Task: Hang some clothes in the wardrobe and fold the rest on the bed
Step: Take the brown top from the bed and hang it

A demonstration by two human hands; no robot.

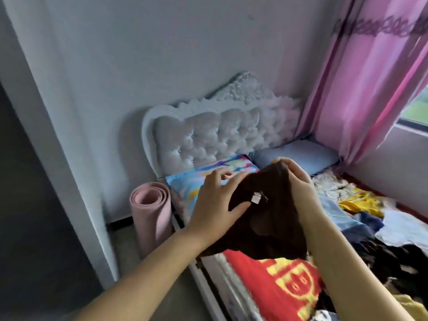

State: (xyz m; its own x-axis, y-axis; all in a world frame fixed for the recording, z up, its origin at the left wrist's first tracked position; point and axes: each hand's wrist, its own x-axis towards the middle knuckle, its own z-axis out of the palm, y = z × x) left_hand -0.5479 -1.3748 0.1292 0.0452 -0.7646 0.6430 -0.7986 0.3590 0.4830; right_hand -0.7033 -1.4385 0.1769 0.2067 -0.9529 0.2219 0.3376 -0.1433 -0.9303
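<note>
I hold a dark brown garment [266,225] up in front of me, above the left side of the bed [273,290]. A small white label shows on its upper part. My left hand [215,205] grips the garment's left edge with thumb and fingers. My right hand [298,181] pinches its top edge from the right. The garment hangs down over a red bedcover with a yellow pattern. A heap of mixed clothes [370,218] lies on the bed to the right: yellow, blue, white and black pieces.
A white tufted headboard [208,135] stands against the wall, with a colourful pillow [190,184] and a blue pillow [298,154] below it. A rolled pink mat [150,212] stands on the floor left of the bed. Pink curtains [370,77] hang at the right, beside a window.
</note>
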